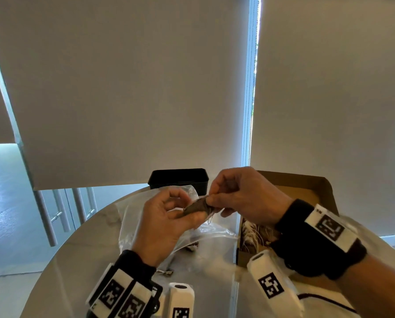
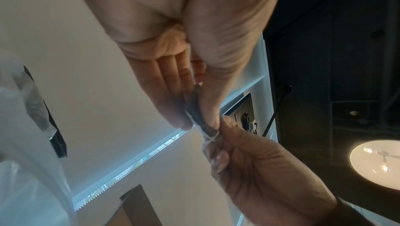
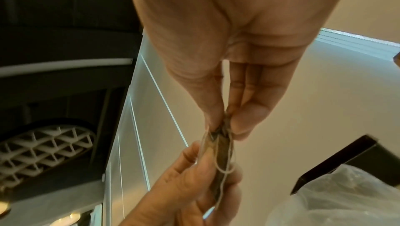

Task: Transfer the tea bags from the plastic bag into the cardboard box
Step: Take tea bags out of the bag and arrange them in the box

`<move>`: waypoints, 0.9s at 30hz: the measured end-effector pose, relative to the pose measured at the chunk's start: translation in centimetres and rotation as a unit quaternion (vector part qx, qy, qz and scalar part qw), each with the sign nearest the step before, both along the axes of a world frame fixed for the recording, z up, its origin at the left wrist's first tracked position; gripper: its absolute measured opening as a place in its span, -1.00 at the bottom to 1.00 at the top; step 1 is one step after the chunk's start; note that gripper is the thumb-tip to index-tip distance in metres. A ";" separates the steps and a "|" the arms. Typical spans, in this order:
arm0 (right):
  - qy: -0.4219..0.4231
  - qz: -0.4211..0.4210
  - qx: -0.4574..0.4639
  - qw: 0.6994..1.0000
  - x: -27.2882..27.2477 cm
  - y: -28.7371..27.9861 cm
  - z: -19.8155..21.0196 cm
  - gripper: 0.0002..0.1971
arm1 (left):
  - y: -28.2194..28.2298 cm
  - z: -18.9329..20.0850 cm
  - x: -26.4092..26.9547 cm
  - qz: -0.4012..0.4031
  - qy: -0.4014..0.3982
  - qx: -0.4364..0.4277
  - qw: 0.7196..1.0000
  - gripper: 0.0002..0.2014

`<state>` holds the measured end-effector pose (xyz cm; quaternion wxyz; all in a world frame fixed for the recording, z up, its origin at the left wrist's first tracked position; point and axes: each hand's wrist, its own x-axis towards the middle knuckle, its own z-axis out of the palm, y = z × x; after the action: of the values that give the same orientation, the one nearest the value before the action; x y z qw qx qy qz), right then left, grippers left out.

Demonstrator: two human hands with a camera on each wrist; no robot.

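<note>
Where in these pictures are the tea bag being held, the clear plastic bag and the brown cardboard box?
Brownish tea bag (image 1: 197, 206), head view: its middle, between both hands.
Clear plastic bag (image 1: 132, 216), head view: its crumpled left part.
Brown cardboard box (image 1: 306, 180), head view: its raised flap.

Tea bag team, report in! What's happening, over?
Both hands pinch one tea bag, left hand, right hand. Held above plastic bag. Cardboard box open, path clear.

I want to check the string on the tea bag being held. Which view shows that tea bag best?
The right wrist view: the tea bag fills mid-frame edge-on, its string looped, pinched by the right hand and left hand. The head view shows it small between both hands; the left wrist view shows a dark sliver.
</note>
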<state>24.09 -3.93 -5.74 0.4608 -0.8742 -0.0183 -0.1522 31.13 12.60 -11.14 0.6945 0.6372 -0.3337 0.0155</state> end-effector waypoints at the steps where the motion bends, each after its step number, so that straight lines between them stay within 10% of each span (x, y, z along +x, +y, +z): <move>1: 0.003 -0.010 -0.016 1.000 -0.1 -0.3 0.2 -0.91 | 0.0 -0.1 0.1 0.004 -0.011 0.016 1.000 -0.73; 10: 0.152 -0.145 -0.286 0.935 -1.2 -8.6 -0.1 -0.93 | 1.0 -1.6 1.9 0.037 -0.103 0.248 0.963 -0.86; 27: 0.298 -0.135 -0.363 0.873 2.9 -7.6 -4.3 -0.87 | 1.3 -2.2 2.1 0.058 -0.129 0.376 0.916 -0.73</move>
<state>26.94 -11.53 -10.07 0.0699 -0.9778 0.1842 0.0717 33.26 13.88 -13.30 0.3527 0.8621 -0.3638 0.0114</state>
